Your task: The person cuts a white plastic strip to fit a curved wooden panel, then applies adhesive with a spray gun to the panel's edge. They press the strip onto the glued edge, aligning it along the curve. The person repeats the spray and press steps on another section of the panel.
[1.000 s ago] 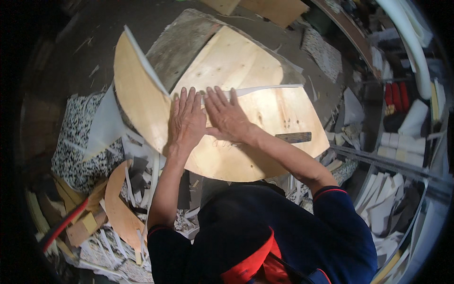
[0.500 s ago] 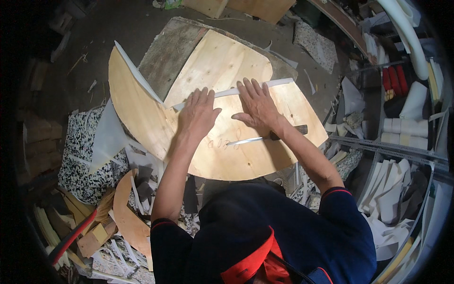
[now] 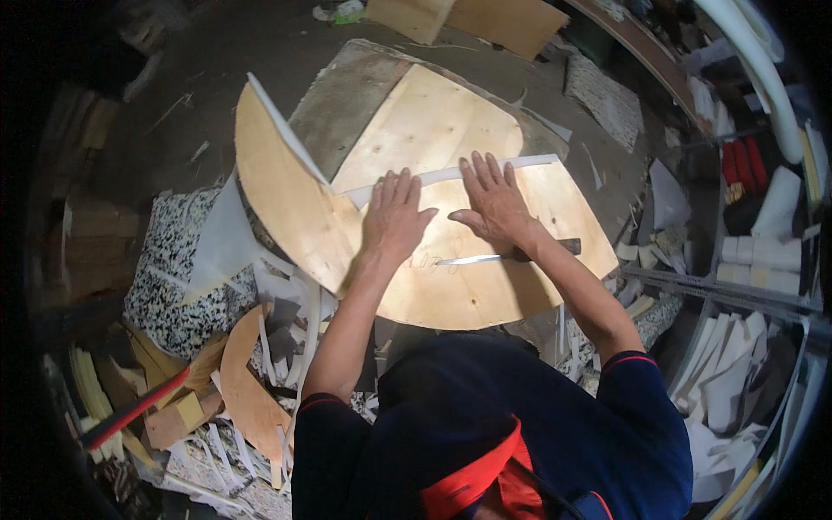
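Observation:
A curved plywood panel [image 3: 468, 286] lies on a work surface, with a second plywood sheet [image 3: 425, 121] behind it. A white strip [image 3: 529, 162] runs along the panel's far edge. My left hand [image 3: 394, 217] presses flat on the panel and the strip, fingers spread. My right hand [image 3: 494, 199] lies flat beside it, fingertips on the strip. A knife [image 3: 485, 257] with a dark handle rests on the panel under my right wrist. Neither hand holds anything.
Another curved plywood piece with a white edge strip [image 3: 277, 191] stands at the left. Speckled foam [image 3: 173, 277], wood offcuts [image 3: 247, 394], white scraps and a red-handled tool [image 3: 130, 407] lie lower left. White foam pieces [image 3: 763, 251] fill shelves on the right.
Both hands have slid further away across the panel, from its middle to the white strip at its far edge. The knife now lies uncovered near my right wrist.

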A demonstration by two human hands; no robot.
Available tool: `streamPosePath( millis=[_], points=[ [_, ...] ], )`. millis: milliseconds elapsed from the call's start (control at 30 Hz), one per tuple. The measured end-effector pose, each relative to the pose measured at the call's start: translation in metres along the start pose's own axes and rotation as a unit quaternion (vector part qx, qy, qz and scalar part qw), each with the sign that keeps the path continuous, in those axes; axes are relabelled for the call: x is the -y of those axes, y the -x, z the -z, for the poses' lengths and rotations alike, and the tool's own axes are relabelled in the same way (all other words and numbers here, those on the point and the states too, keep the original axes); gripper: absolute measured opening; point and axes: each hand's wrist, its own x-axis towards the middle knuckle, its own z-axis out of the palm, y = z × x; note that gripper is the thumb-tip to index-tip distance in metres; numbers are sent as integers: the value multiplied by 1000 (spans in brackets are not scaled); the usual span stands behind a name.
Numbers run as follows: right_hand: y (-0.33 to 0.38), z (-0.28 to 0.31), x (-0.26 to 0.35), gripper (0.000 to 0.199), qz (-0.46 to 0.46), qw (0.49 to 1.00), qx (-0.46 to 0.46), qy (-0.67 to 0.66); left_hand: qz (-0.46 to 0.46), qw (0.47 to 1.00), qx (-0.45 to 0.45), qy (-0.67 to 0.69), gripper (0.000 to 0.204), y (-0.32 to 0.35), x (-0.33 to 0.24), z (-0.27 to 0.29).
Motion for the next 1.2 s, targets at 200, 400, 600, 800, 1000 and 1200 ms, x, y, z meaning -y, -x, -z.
streamPosePath(
  millis=[200, 400, 600, 800, 1000, 1200],
  points=[
    [-21, 2, 19, 93, 10, 998, -5, -58, -5, 1000, -23, 18, 53, -4, -9, 17],
    [-18, -2, 34, 85, 9, 998, -16, -58, 12, 996, -90, 17, 50, 19, 15, 4],
    [11, 18, 32, 72, -27, 988, -25, -147, 70, 986, -153, -22, 44, 36, 50, 16],
    [85, 15, 29, 67, -83, 974, -68, -199, 115, 966, -220, 68, 32, 51, 55, 35],
    [148, 27, 2, 70, -178, 980, 2, -89, 182, 930, -283, 149, 26, 78, 82, 34],
    [173, 33, -17, 73, -228, 968, 69, -79, 23, 972, -233, 12, 46, 29, 124, 70]
  ],
)
